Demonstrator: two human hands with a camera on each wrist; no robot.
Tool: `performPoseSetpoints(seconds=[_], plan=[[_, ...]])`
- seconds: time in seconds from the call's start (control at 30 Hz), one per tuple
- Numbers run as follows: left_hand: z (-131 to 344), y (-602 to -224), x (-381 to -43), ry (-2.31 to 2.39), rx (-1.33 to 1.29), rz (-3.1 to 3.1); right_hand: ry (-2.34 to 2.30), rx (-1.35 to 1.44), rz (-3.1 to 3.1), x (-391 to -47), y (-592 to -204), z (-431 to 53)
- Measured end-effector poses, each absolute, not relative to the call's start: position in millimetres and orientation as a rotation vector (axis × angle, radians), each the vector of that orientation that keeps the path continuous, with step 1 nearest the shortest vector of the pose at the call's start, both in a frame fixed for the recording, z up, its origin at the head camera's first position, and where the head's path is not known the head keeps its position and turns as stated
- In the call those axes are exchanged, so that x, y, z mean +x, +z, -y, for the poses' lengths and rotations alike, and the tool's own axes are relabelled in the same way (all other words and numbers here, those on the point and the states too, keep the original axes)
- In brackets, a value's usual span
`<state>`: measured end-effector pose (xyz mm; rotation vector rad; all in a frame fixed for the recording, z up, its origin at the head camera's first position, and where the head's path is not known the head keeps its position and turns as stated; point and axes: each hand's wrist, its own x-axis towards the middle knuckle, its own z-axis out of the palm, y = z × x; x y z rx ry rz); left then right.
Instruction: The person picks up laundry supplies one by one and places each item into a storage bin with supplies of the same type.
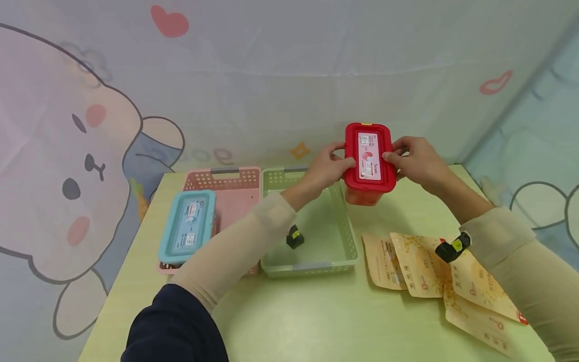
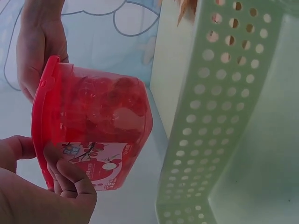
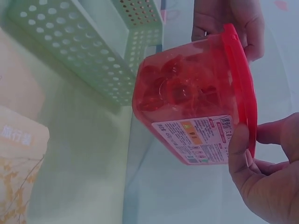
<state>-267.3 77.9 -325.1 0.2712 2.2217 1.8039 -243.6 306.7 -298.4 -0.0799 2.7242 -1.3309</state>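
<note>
1. So the red-lidded tub (image 1: 368,163) is up off the table (image 1: 289,317), near the green basket's (image 1: 321,231) far right corner, apart from it as far as I can tell.
2. Left hand (image 1: 329,168): pinching the lid edge nearer the green basket, thumb on top, fingers curled under the rim.
3. Right hand (image 1: 418,160): same pinch on the edge away from the green basket.
4. Why like that? My guess: one hand per side keeps it level, and thumbs on top stop the lid popping.
5. Left of the green basket: pink basket (image 1: 236,203) right alongside, blue-lidded tub (image 1: 187,226) at its outer side, probably so it stays put.
6. Right of the green basket: yellow packets (image 1: 420,261), lying overlapped, likely too floppy to stand.
</note>
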Motion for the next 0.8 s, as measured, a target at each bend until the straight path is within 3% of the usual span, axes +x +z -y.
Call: performPoseSetpoints(seconds=[0.8], plan=[[-33,-331,-273,1.848,0.198,-2.209,-1.419,-0.102,-2.695,-250,-303,-264]])
